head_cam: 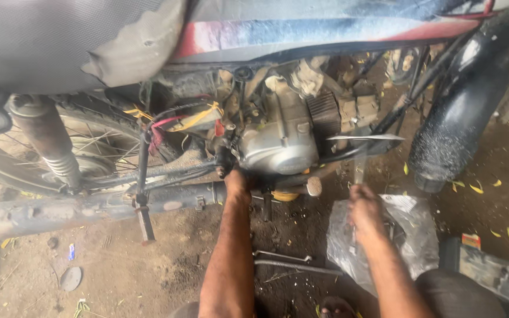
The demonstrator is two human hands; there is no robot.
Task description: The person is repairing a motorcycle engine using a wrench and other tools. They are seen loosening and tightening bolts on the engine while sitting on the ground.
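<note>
A motorcycle stands side-on above me, with its silver engine casing (281,147) in the middle of the view. My left hand (237,184) reaches under the engine, its fingers closed against the underside near the frame tube; what it grips is hidden. My right hand (365,206) is closed on the handle of a metal tool (359,171) that points up toward the engine's right side, below a flat footrest plate (365,138).
The rusty exhaust pipe (89,206) runs left along the ground, with the rear wheel (89,153) and shock absorber (51,147) behind it. A black front mudguard (466,100) is at right. A clear plastic bag (407,235) and loose metal rods (290,263) lie on the dirt floor.
</note>
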